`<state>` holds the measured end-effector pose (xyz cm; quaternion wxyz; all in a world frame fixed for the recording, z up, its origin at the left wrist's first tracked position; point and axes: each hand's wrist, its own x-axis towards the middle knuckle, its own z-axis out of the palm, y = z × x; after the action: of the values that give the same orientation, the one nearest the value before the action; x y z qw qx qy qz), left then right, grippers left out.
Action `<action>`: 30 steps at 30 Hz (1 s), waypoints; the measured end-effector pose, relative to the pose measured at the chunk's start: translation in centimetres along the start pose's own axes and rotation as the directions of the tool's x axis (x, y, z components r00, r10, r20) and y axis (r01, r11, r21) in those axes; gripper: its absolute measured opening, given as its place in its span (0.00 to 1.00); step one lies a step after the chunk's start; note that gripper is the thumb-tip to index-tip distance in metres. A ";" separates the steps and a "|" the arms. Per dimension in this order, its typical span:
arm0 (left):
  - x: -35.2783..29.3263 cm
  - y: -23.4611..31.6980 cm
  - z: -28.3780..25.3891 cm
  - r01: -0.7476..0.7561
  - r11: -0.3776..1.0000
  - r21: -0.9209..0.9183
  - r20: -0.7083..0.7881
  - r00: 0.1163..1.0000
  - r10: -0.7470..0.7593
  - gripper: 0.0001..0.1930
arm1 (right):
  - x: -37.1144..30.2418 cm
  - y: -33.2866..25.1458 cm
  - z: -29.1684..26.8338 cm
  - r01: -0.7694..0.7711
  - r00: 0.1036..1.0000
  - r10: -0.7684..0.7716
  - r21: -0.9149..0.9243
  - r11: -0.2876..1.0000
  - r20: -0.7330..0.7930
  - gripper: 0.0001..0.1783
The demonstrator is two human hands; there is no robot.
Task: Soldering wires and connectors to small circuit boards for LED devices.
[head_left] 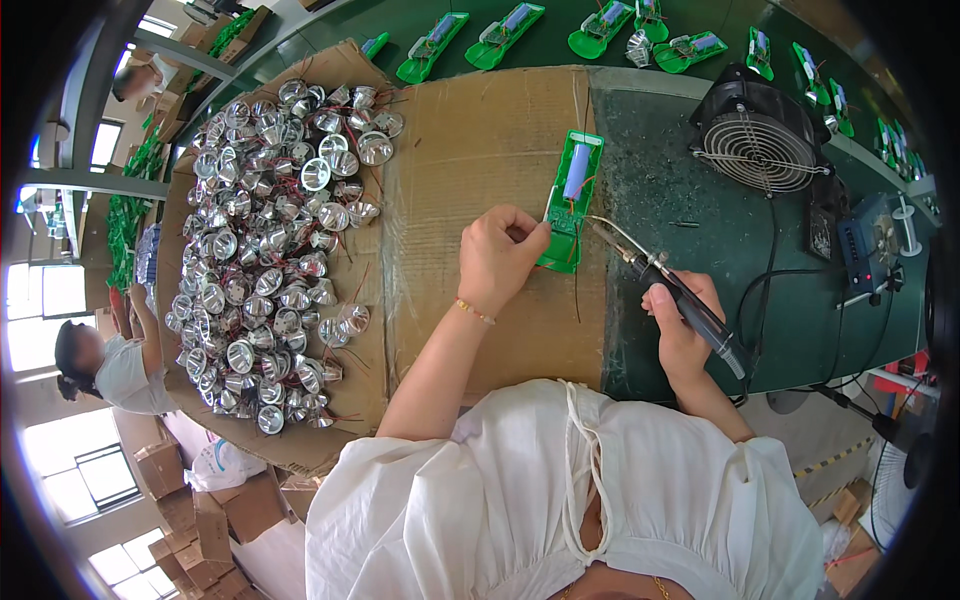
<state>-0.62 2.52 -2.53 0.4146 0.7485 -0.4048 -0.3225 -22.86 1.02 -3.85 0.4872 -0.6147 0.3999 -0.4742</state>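
Note:
On the cardboard in front of me lies an open green flashlight housing [564, 248] with a blue-violet battery cell [577, 172] and a small green circuit board [566, 218]. Thin wires run out past both of its ends. My left hand [500, 255] has thumb and forefinger pinched together at the housing's left edge, by the board; what they pinch is hidden. Gripped in my right hand [688, 325] is a soldering iron [690, 302] with a dark handle. Its thin metal tube and tip reach the right side of the housing beside the board.
A cardboard box [345, 412] heaped with silver reflector cups [265, 280] stands at left. A black fan [755, 145] and a blue soldering station [862, 245] with cables sit at right. Green housings [505, 35] line the far shelf. Another person [115, 365] is at far left.

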 end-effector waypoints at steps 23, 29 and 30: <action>-1.0 -1.0 -0.9 -0.400 0.892 0.212 0.022 0.914 0.405 0.04 | 0.2 -0.5 0.5 -0.081 0.996 0.080 0.044 0.996 0.035 0.10; -0.1 0.0 -0.3 -0.413 0.856 0.311 0.193 0.910 0.368 0.05 | 0.7 -0.7 0.8 -0.053 0.998 0.053 0.016 0.998 0.044 0.08; -0.1 0.0 -0.2 -0.395 0.858 0.328 0.191 0.917 0.349 0.05 | 0.7 -0.8 1.0 -0.056 0.998 0.055 0.017 0.998 0.044 0.08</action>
<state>-0.47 2.69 -2.44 0.2988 0.6974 -0.6190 -0.2027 -21.73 0.76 -3.03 0.5144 -0.6091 0.4016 -0.4507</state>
